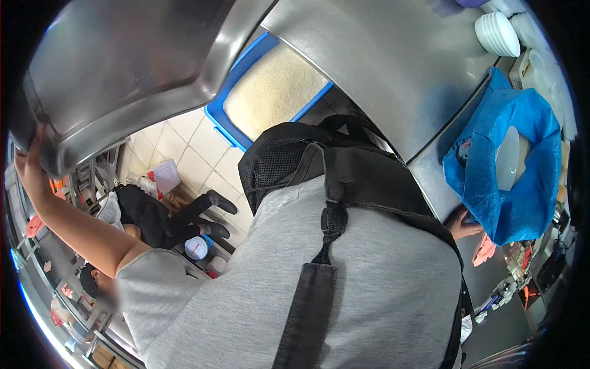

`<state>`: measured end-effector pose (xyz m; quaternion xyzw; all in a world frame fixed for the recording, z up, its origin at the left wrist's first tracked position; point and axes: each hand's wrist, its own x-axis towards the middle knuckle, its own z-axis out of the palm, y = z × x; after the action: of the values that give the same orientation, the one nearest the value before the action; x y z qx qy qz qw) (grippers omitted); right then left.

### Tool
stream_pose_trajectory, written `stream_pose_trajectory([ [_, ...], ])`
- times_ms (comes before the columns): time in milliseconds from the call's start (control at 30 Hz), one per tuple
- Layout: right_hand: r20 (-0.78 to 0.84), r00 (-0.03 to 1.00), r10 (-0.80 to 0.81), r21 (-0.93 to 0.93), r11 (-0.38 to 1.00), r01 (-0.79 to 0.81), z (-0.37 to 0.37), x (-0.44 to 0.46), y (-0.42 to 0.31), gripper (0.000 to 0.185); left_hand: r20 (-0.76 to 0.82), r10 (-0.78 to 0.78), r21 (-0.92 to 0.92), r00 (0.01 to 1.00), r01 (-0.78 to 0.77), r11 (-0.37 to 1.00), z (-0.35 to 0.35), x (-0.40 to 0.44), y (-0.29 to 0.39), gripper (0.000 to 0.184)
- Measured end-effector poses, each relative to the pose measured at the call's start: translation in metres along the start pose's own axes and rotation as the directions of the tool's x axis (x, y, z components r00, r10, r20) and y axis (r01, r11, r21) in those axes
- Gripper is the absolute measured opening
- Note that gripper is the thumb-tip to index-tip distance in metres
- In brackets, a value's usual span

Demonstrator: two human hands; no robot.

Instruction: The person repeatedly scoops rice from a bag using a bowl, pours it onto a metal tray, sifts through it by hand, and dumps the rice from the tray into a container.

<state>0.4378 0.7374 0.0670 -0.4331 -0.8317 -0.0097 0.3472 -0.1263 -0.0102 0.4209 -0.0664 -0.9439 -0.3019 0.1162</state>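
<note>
My left hand [32, 161] is raised at the far left, closed around the rim of a large stainless-steel tray [141, 55] that is tilted up beside me. Partly under the tray's edge stands a blue plastic bin [221, 126] with a pale, grainy heap [273, 86] in it. On the right, my right hand [464, 224] is low by the counter edge, just below a blue woven bag [476, 190]. Its fingers are curled near something dark that I cannot make out. Inside the open bag is a white round item [509, 157].
A steel counter [362, 49] spans the top, with stacked white bowls [496, 34] in its corner. Behind my left arm a person in dark clothes [144, 206] is low near metal shelving. A white-lidded tub [196, 248] and a clear container [166, 175] are near the tiled floor [190, 144].
</note>
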Motion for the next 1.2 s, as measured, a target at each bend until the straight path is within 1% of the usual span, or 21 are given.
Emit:
stream_pose_trajectory([
  [100,0.013,1.000,0.006,0.015,1.000,-0.006,0.001,-0.003,0.009,0.081,0.009,-0.141,-0.308,0.990,0.137,0.941,0.018,0.028,-0.013,0.037],
  [167,0.020,1.000,-0.021,0.055,0.998,0.020,-0.001,-0.001,0.004,0.080,0.062,-0.221,-0.454,0.973,0.225,0.862,0.069,0.036,-0.008,0.039],
  [233,0.021,1.000,-0.009,0.075,0.997,0.007,-0.002,0.000,-0.002,0.080,0.062,-0.323,-0.516,0.944,0.307,0.800,0.138,0.020,0.034,0.043],
  [300,0.009,0.999,0.050,0.073,0.996,-0.051,-0.001,-0.002,-0.009,0.079,0.149,-0.397,-0.502,0.906,0.415,0.759,0.193,0.004,0.070,0.044],
  [433,0.019,0.992,0.122,0.180,0.976,-0.124,0.000,-0.001,-0.018,0.073,0.493,-0.346,-0.435,0.798,0.571,0.696,0.280,0.000,0.083,0.043],
  [500,0.137,0.965,0.222,0.278,0.927,-0.253,-0.001,-0.007,-0.012,0.066,0.518,-0.332,-0.375,0.788,0.558,0.740,0.321,0.000,0.086,0.040],
  [567,0.188,0.936,0.298,0.396,0.849,-0.350,0.004,-0.014,-0.006,0.061,0.571,-0.188,-0.297,0.799,0.414,0.860,0.363,0.003,0.079,0.038],
  [600,0.222,0.914,0.338,0.427,0.809,-0.404,0.003,-0.013,-0.007,0.057,0.590,-0.138,-0.343,0.795,0.402,0.849,0.380,0.000,0.087,0.039],
  [633,0.226,0.912,0.341,0.342,0.849,-0.403,0.004,-0.019,0.004,0.058,0.611,-0.090,-0.384,0.786,0.394,0.835,0.394,-0.004,0.097,0.040],
  [733,0.198,0.932,0.304,0.097,0.940,-0.327,0.015,-0.040,0.040,0.077,0.580,-0.017,-0.284,0.814,0.221,0.933,0.427,0.007,0.109,0.044],
  [767,0.175,0.942,0.285,0.008,0.957,-0.291,0.019,-0.046,0.049,0.081,0.600,0.006,-0.191,0.800,0.136,0.972,0.431,0.014,0.119,0.050],
  [833,0.145,0.956,0.256,-0.075,0.966,-0.248,0.014,-0.039,0.036,0.088,0.507,0.107,-0.132,0.855,-0.046,0.990,0.452,0.037,0.111,0.053],
  [867,0.131,0.958,0.255,-0.073,0.966,-0.247,0.006,-0.029,0.018,0.093,0.374,0.277,-0.135,0.885,-0.243,0.961,0.457,0.038,0.130,0.052],
  [900,0.111,0.963,0.247,-0.056,0.969,-0.242,0.000,-0.018,0.000,0.090,0.231,0.442,-0.111,0.867,-0.428,0.897,0.458,0.037,0.155,0.052],
  [933,0.091,0.967,0.240,-0.038,0.971,-0.237,-0.007,-0.007,-0.019,0.088,0.086,0.593,-0.061,0.801,-0.590,0.805,0.457,0.036,0.181,0.052],
  [1000,0.025,0.965,0.259,-0.021,0.966,-0.259,-0.011,-0.001,-0.035,0.087,0.150,0.600,-0.546,0.786,-0.440,0.713,0.462,0.012,0.265,0.048],
  [1067,0.000,0.966,0.257,-0.009,0.966,-0.257,-0.015,0.003,-0.039,0.085,0.235,0.736,-0.555,0.635,-0.534,0.638,0.445,-0.043,0.370,0.043],
  [1100,-0.002,0.960,0.281,-0.001,0.960,-0.281,-0.016,0.005,-0.042,0.083,0.215,0.824,-0.659,0.524,-0.545,0.519,0.455,-0.068,0.405,0.039],
  [1133,-0.005,0.962,0.273,0.000,0.962,-0.273,-0.018,0.006,-0.044,0.082,0.164,0.903,-0.671,0.396,-0.626,0.397,0.468,-0.093,0.434,0.037],
  [1167,-0.008,0.964,0.266,0.003,0.964,-0.266,-0.019,0.007,-0.045,0.081,0.209,0.942,-0.786,0.261,-0.528,0.321,0.468,-0.127,0.473,0.037],
  [1200,0.010,0.965,0.261,-0.008,0.965,-0.261,-0.020,0.008,-0.046,0.085,0.288,0.946,-0.872,0.145,-0.370,0.322,0.484,-0.154,0.498,0.038],
])
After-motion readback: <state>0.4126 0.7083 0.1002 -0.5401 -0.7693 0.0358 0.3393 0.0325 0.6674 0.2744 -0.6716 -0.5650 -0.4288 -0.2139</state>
